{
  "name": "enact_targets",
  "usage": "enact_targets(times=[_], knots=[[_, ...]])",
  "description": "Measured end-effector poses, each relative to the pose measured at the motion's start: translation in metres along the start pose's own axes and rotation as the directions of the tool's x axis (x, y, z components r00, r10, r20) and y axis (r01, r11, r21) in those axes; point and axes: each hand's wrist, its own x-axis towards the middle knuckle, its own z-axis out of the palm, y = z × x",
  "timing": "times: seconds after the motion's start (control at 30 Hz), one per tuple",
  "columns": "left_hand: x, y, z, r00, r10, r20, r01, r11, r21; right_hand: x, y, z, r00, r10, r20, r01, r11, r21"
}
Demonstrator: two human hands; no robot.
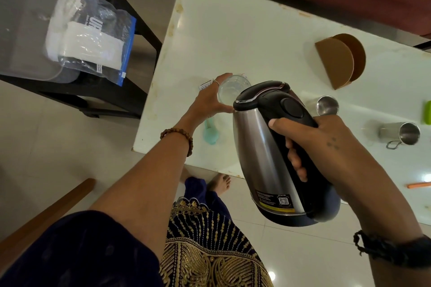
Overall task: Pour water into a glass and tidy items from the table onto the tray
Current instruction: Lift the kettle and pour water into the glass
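Kettle tipped over the glass at frame centre.
Your right hand [312, 144] wraps the kettle [268, 147] handle — spout tilted toward the glass [231, 91], which your left hand [210, 100] cups on the white surface [245, 30]; two steel cups [327, 105] sit at right.

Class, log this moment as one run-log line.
phase: pouring | right hand: tilts kettle | left hand: steadies glass | table: two steel cups untouched
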Motion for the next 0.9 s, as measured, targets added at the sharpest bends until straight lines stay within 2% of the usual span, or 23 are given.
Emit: enact_targets(times=[0.1,0.37,0.47,0.53,0.63,0.73,0.83,0.9], knots=[[0.000,0.000,0.000,1.000,0.001,0.002,-0.001,1.000,0.003,-0.001,0.002,0.001,0.998,-0.054,-0.026,0.052,0.997,-0.060],[0.000,-0.001,0.001,1.000,-0.006,0.001,0.006,1.000,0.002,0.002,0.004,0.000,0.999,-0.050,-0.019,0.050,0.998,-0.027],[0.000,-0.001,0.000,1.000,-0.005,0.006,0.005,1.000,-0.008,0.002,0.009,0.001,0.989,-0.147,0.005,0.146,0.982,-0.116],[0.000,-0.002,0.001,1.000,-0.004,0.009,0.004,1.000,-0.018,0.002,0.013,0.000,0.985,-0.173,0.000,0.172,0.979,-0.111],[0.000,-0.004,0.000,1.000,-0.012,0.008,0.012,1.000,-0.027,0.004,0.011,0.000,0.986,-0.168,0.009,0.168,0.983,-0.073],[0.001,-0.006,0.001,1.000,-0.007,0.007,0.008,0.999,-0.035,0.005,0.004,-0.002,0.997,-0.045,0.061,0.045,0.999,0.015],[0.002,-0.007,0.002,1.000,0.004,0.000,-0.004,1.000,-0.019,0.004,0.010,-0.001,0.989,-0.149,0.012,0.149,0.981,-0.120],[0.002,-0.007,0.002,1.000,0.004,-0.005,-0.005,1.000,-0.018,0.002,0.009,0.002,0.987,-0.158,0.006,0.158,0.979,-0.128]])
